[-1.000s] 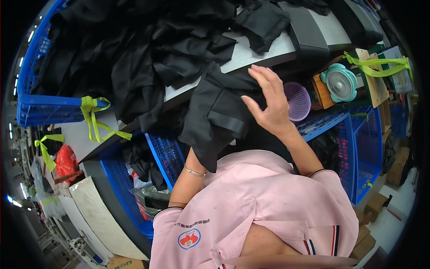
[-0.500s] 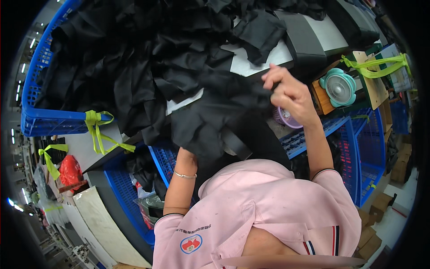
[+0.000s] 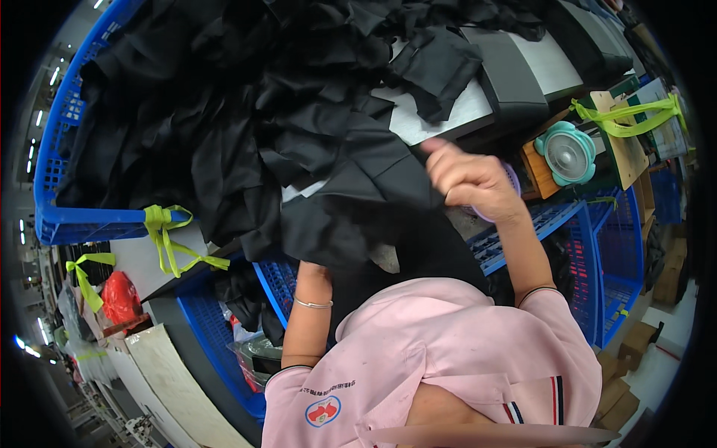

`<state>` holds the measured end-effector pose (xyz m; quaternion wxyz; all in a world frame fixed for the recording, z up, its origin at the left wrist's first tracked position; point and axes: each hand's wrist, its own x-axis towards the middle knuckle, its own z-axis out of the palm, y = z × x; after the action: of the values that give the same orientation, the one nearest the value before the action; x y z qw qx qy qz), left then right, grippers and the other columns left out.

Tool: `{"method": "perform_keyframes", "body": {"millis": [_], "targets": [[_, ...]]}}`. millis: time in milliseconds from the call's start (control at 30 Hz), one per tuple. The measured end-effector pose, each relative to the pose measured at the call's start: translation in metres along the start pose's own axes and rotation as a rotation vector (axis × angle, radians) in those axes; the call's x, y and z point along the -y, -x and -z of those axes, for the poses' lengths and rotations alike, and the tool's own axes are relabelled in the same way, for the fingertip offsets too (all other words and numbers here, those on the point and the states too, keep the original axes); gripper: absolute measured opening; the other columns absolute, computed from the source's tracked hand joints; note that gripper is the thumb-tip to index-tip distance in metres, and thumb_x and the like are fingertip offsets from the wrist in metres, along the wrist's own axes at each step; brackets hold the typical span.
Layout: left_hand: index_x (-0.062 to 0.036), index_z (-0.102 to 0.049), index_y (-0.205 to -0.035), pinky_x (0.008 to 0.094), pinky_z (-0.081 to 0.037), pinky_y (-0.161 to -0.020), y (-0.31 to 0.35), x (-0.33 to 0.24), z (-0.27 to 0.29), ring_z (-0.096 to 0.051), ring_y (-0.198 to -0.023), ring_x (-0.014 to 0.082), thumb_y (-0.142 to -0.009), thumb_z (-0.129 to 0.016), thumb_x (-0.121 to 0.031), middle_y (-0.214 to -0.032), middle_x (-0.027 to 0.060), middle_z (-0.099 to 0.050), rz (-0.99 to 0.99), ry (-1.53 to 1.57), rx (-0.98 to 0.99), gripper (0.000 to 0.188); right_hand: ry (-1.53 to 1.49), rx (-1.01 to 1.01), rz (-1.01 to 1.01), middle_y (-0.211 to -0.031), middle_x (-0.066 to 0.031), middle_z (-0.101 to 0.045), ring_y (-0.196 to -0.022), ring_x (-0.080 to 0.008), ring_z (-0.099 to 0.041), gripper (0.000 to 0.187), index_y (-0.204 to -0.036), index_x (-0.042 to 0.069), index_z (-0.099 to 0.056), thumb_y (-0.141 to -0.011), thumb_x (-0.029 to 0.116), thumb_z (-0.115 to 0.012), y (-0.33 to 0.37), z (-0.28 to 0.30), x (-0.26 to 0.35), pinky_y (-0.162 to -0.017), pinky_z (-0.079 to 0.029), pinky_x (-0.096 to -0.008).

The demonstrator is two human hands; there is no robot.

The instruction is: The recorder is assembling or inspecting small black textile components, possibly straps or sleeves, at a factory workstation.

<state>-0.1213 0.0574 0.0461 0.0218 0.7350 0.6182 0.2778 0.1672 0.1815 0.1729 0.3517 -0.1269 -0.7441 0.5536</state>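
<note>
Where the black cloth piece hangs creased, smooth and limp above the person's lap, its right edge reaches the right grip, whose fingers are curled in and blurred; I can't tell if they pinch it. Under the cloth's near left part the left grip is hidden, its state impossible to tell. Just beyond the right grip, a bare strip of smooth grey worktop leaves some free room. Left of that, crumpled black cloths heap up to a rigid blue lattice crate. Close on the right grip's right, I count one round lilac basket, partly covered, then one petal-edged mint fan. Three large lime ties show: two well left, one farther right.
</note>
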Motion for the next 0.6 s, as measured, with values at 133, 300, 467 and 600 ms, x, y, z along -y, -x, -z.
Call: {"method": "perform_keyframes", "body": {"millis": [133,300,467,600], "targets": [[-0.0021,-0.047,-0.143,0.0343,-0.039,-0.112,-0.017,-0.015,-0.004,-0.051,-0.128,0.0209,-0.105,-0.054,-0.023,-0.142,0.0099,-0.053,0.376,1.004,0.076,0.044,0.404,-0.270,0.105,-0.106,-0.0051,-0.069,-0.103,-0.0168,-0.060,0.007,-0.094,0.004,-0.063,-0.096,0.011,-0.064,-0.032,0.035,0.006,-0.111,-0.036,-0.0399],[-0.0015,-0.010,-0.161,0.0386,-0.018,-0.123,-0.094,-0.073,0.014,-0.022,-0.152,0.0274,-0.104,-0.056,-0.019,-0.165,0.0202,-0.019,0.277,1.499,0.202,0.075,0.438,-0.663,0.160,-0.132,-0.0091,-0.062,-0.117,-0.0158,-0.057,0.027,-0.120,0.000,-0.063,-0.103,0.019,-0.059,-0.079,0.115,-0.032,-0.100,-0.044,-0.0282],[-0.0013,-0.014,-0.160,0.0412,-0.021,-0.123,-0.094,-0.061,-0.019,-0.023,-0.152,0.0309,-0.100,-0.061,-0.012,-0.163,0.0249,-0.021,0.402,1.415,0.350,0.077,0.811,-0.834,0.052,-0.160,-0.0238,-0.029,-0.146,-0.0377,-0.033,0.063,-0.153,0.005,-0.037,-0.100,0.029,-0.062,-0.062,0.107,-0.111,-0.119,-0.028,-0.0404],[0.0019,-0.072,-0.094,0.0241,-0.055,-0.073,-0.126,-0.078,0.010,-0.066,-0.086,0.0078,-0.095,-0.069,-0.008,-0.091,0.0031,-0.072,0.452,1.139,0.180,0.011,0.950,-0.613,-0.095,-0.164,-0.0160,-0.025,-0.148,-0.0367,-0.030,0.072,-0.155,0.013,-0.037,-0.093,0.031,-0.069,-0.035,0.053,-0.130,-0.119,-0.026,-0.0525]]}}
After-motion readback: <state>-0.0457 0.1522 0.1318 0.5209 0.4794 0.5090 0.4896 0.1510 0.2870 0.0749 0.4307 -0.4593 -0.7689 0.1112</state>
